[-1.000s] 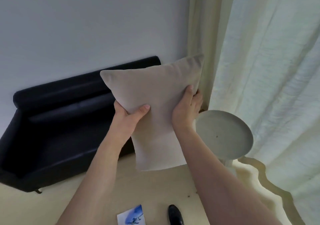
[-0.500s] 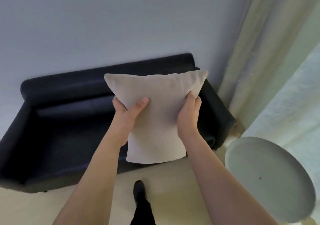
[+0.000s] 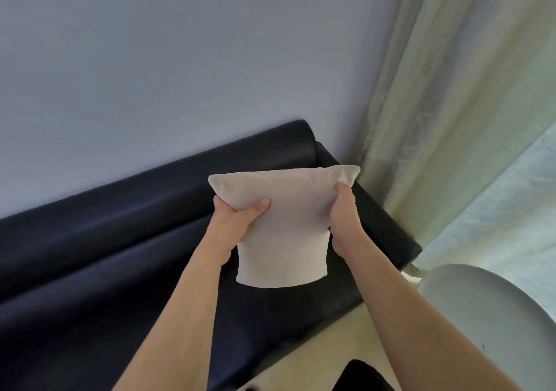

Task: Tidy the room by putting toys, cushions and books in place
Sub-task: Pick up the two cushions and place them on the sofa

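You're holding the cushion (image 3: 282,228) mid-frame w/ both hands: left hand (image 3: 237,222) and right hand (image 3: 343,222) each clamped on an upper corner, so it's hanging upright over the sofa (image 3: 120,255) seat's right end (probably for setting down).

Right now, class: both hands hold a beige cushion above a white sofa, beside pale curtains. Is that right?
One detail is wrong. The head view shows the sofa is black, not white. Both hands, left and right, do hold the beige cushion above it, beside pale curtains.
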{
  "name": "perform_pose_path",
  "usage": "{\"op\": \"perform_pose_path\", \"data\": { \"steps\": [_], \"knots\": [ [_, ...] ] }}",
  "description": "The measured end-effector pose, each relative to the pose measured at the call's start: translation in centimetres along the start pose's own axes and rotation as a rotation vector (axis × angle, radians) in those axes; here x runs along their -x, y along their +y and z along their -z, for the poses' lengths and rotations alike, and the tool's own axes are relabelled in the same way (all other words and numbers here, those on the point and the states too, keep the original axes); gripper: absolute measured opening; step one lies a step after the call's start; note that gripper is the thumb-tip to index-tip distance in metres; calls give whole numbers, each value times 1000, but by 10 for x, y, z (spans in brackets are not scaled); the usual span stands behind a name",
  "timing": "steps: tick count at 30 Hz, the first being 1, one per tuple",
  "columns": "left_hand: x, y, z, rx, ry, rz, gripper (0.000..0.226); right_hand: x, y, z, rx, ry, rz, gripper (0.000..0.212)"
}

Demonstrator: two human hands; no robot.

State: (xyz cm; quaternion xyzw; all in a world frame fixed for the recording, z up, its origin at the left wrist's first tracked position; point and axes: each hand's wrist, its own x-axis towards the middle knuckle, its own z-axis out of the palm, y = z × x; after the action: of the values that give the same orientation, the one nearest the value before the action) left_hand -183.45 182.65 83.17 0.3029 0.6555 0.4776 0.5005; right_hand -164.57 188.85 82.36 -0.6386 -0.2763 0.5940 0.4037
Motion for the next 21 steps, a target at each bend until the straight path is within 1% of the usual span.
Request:
{"op": "perform_pose_path", "data": {
  "steps": [3, 6, 10, 16, 18, 21],
  "knots": [
    [-50, 4, -18, -14, -13, 51, 94, -47, -13, -8, 38, 10, -37, 72],
    [-92, 0, -40, 13, 16, 131, 91, -99, -27, -17, 81, -14, -24, 74],
    [-142, -4, -74, 47, 56, 213, 74, -176, -44, -23, 154, -60, -14, 67],
    [-228, -18, -120, 129, 156, 376, 48, -280, -58, -24, 249, -121, -107, 64],
    [-257, -22, -137, 154, 182, 430, 52, -314, -61, -24, 301, -151, -129, 62],
    [-299, -39, -159, 170, 223, 579, 65, -366, -57, -24, 392, -212, -171, 62]
  ]
}}
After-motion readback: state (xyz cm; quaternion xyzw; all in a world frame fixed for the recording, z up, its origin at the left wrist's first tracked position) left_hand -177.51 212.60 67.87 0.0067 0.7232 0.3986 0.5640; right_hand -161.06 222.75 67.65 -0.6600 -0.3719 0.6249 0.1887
